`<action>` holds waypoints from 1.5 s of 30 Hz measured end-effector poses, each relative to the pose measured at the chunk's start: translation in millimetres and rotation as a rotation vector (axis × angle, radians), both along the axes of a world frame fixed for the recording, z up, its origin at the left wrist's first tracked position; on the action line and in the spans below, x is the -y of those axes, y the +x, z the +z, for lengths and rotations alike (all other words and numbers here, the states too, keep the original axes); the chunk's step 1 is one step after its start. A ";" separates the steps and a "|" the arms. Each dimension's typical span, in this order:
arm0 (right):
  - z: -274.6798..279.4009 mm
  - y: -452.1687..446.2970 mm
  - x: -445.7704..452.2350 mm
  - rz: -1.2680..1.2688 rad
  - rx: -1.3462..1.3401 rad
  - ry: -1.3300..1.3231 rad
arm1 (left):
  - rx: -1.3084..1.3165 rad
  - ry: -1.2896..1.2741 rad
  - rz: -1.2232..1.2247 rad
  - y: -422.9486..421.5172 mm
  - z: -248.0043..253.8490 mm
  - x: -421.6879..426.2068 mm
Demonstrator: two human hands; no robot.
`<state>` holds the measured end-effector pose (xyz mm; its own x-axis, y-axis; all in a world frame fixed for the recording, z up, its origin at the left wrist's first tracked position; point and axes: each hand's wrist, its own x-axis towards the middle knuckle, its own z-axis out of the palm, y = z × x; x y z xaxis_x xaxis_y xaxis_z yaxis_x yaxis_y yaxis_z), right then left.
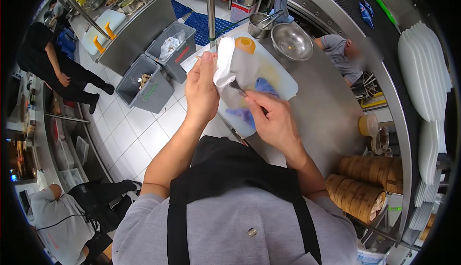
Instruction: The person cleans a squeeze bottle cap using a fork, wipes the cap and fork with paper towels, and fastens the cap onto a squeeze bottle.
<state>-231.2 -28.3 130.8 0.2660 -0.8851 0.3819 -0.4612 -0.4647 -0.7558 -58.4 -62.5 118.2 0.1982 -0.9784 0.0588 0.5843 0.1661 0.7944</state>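
My left hand (202, 90) is raised over the near end of a white cutting board (286, 86), its fingers closed on a white piping bag or cloth (225, 61). My right hand (271, 116) pinches a small metal utensil (236, 88), whose tip meets the lower edge of the white item. What the utensil is cannot be made out. Under my hands on the board lie a crumpled blue cloth (265, 86) and another bluish cloth (241, 116). An orange round item (245, 45) rests at the board's far end.
Steel bowl (291, 42) and pot (260, 26) stand beyond the board. Bamboo steamers (355, 193) and stacked white plates (422, 73) are at right. Grey bins (145, 85) stand on the floor at left. People stand at far left, lower left and across the counter.
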 end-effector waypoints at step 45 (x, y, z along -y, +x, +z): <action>-31.5 36.2 -11.3 -0.024 0.207 0.032 | -0.104 0.062 0.045 2.2 -5.5 0.9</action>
<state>-195.0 -17.0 99.3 0.1636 -0.9026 0.3981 -0.3054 -0.4301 -0.8496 -56.2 -63.4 112.7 0.2440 -0.9695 -0.0245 0.6570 0.1467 0.7395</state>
